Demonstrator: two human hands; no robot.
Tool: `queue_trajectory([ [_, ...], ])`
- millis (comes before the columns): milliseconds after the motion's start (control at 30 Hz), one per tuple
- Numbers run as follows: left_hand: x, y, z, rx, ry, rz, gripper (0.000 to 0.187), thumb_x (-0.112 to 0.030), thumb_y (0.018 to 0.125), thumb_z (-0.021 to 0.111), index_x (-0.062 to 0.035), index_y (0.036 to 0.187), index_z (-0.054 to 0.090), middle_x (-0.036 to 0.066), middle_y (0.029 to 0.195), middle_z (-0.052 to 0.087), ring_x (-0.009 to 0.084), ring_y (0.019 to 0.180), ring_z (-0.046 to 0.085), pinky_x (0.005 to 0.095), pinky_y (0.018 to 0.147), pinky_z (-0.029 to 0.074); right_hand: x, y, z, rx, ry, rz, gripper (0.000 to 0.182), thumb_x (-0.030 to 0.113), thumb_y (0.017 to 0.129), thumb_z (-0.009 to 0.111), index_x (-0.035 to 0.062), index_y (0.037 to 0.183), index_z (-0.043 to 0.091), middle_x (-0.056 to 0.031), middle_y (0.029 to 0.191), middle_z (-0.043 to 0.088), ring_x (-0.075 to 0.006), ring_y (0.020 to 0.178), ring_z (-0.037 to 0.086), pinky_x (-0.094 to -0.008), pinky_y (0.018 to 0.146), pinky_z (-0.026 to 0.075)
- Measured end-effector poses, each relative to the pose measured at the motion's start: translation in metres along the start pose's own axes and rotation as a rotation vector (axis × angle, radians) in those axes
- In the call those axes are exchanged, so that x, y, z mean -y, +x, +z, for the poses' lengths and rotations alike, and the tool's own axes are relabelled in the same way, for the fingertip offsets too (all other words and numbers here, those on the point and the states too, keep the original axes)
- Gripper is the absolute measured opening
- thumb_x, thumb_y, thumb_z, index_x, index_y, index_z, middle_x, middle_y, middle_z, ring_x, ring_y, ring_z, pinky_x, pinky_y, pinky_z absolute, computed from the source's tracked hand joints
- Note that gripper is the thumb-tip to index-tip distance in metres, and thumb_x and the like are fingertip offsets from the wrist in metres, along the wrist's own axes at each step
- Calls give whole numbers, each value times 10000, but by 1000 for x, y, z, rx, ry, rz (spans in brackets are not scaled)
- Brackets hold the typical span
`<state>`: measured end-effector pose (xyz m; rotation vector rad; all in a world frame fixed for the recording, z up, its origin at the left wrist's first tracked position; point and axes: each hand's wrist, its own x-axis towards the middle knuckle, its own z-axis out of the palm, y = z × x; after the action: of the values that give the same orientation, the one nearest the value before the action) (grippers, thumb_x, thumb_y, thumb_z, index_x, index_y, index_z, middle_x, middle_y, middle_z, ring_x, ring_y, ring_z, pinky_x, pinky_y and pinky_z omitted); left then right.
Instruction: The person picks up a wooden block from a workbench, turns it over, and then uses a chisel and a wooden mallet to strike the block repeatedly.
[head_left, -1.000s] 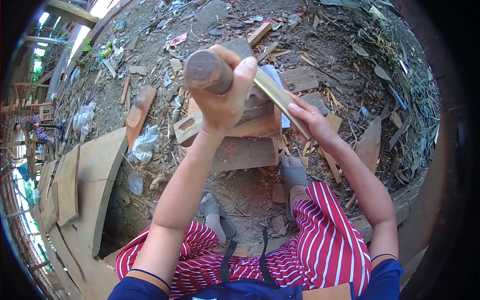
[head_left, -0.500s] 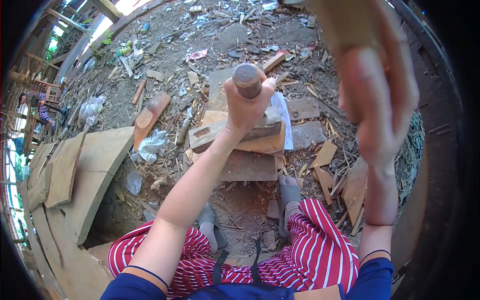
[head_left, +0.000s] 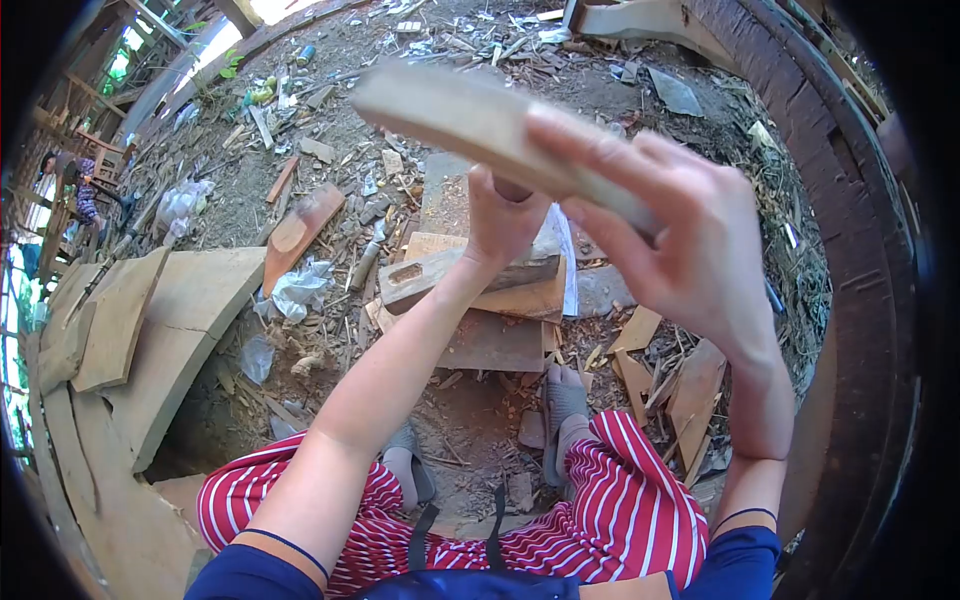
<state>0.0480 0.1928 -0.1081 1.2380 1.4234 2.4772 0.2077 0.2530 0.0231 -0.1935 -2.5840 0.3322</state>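
My left hand point(head_left: 492, 228) is wrapped round the upright wooden handle of a chisel point(head_left: 513, 190), whose blade is hidden below the fist. Under it lies a thick wood block point(head_left: 432, 276) with an oblong slot cut near its left end. My right hand point(head_left: 690, 245) grips a flat, paddle-like wooden mallet point(head_left: 450, 112), blurred by motion. In this view the mallet overlaps the top of the chisel handle. The block rests across lighter wood pieces point(head_left: 520, 297) on a low board point(head_left: 495, 345) between my feet.
Loose planks point(head_left: 190, 300) lean at the left beside a dark hollow. A second tool with a pale handle point(head_left: 368, 262) lies left of the block, near a plastic bag point(head_left: 300, 288). Wood offcuts point(head_left: 695, 390) litter the right. A person point(head_left: 75, 185) is far left.
My right hand has swung the mallet down and leftward from the upper right, over the chisel. My left hand keeps its hold on the chisel; the view has shifted slightly.
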Motion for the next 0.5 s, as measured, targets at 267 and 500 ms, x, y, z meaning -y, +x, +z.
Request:
queue_trajectory([
  [267, 16, -9, 5, -67, -255, -228, 113, -95, 801, 700, -18, 871, 656, 58, 752, 676, 134, 714, 656, 295, 637, 510, 5, -5, -2, 171, -54, -19, 496, 216, 890, 642, 144, 1373, 561, -129, 801, 636, -183, 620, 580, -343, 549, 449],
  [500, 10, -16, 10, -65, -24, 90, 120, -73, 798, 688, -29, 741, 592, 27, 592, 583, 109, 568, 588, 287, 537, 463, -1, -18, 1, 173, 124, 22, 521, 216, 909, 614, 120, 1411, 514, -45, 815, 652, -131, 649, 555, -320, 600, 478],
])
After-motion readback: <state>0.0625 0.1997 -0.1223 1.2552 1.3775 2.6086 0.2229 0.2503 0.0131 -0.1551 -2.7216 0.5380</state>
